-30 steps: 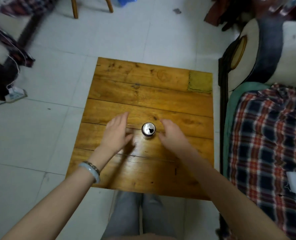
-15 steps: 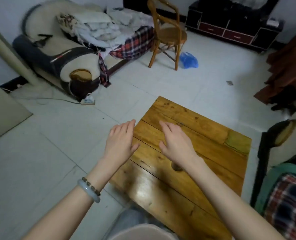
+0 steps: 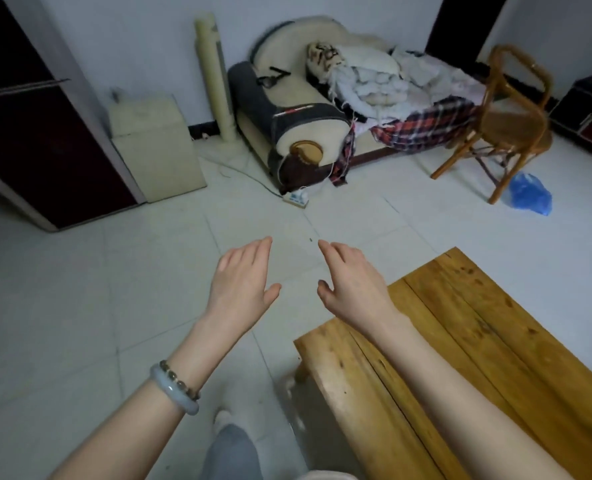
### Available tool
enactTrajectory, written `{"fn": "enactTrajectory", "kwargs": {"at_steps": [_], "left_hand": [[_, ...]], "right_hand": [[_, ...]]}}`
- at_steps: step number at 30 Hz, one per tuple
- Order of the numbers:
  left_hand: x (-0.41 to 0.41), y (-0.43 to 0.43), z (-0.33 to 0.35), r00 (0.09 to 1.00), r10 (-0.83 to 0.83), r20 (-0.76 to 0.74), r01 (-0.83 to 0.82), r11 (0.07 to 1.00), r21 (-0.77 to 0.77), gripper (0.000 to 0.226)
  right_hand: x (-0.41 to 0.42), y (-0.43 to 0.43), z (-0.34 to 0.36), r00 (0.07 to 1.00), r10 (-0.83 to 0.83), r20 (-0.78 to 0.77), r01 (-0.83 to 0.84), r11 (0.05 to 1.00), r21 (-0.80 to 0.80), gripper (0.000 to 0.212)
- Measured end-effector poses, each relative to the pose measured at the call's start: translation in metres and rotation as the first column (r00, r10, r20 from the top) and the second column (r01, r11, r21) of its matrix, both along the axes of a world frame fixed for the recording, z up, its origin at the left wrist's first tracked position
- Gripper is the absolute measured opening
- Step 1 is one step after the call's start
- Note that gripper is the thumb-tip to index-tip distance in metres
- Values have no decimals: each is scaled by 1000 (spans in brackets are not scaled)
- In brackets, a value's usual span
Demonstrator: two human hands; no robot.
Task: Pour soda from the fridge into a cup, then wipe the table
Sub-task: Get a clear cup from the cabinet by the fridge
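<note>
A: Our left grip (image 3: 242,282) and right grip (image 3: 353,282) hover spread apart, empty, above the floor (image 3: 80,289) beside the bench (image 3: 478,341).
B: We see no soda, no cup; the dark unit (image 3: 45,140) left may be the fridge. We should walk there, clear of the cord (image 3: 253,181).

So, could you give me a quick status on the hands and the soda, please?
Left hand open, empty. Right hand open, empty, near the table. No can or cup in view. Power strip on the floor ahead.
</note>
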State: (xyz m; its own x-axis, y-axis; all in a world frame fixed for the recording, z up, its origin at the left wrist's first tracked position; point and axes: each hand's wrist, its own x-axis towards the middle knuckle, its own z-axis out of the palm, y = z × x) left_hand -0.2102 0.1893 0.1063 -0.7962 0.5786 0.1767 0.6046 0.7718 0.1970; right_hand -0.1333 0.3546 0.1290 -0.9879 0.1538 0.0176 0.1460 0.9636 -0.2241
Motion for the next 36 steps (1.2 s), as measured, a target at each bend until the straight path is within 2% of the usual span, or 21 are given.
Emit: {"fn": "enactTrajectory", "kwargs": {"at_steps": [10, 16, 26, 31, 36], "left_hand": [[-116, -129, 6, 994, 106, -6, -106, 994, -18, 76], [-172, -175, 3, 984, 175, 23, -175, 984, -24, 74], [-259, -199, -13, 962, 254, 102, -255, 967, -5, 74], [-332, -195, -18, 954, 286, 94, -287, 958, -1, 74], [-418, -186, -17, 928, 362, 87, -358, 932, -60, 73]], "right_hand": [[-141, -128, -4, 994, 104, -26, -105, 994, -32, 62], [-203, -173, -6, 994, 113, -4, -113, 992, -60, 62], [-303, -189, -18, 985, 172, 11, -171, 983, -72, 64], [-385, -183, -23, 976, 219, 3, -219, 974, -66, 63], [-484, -176, -19, 955, 295, -3, -295, 955, -38, 65]]}}
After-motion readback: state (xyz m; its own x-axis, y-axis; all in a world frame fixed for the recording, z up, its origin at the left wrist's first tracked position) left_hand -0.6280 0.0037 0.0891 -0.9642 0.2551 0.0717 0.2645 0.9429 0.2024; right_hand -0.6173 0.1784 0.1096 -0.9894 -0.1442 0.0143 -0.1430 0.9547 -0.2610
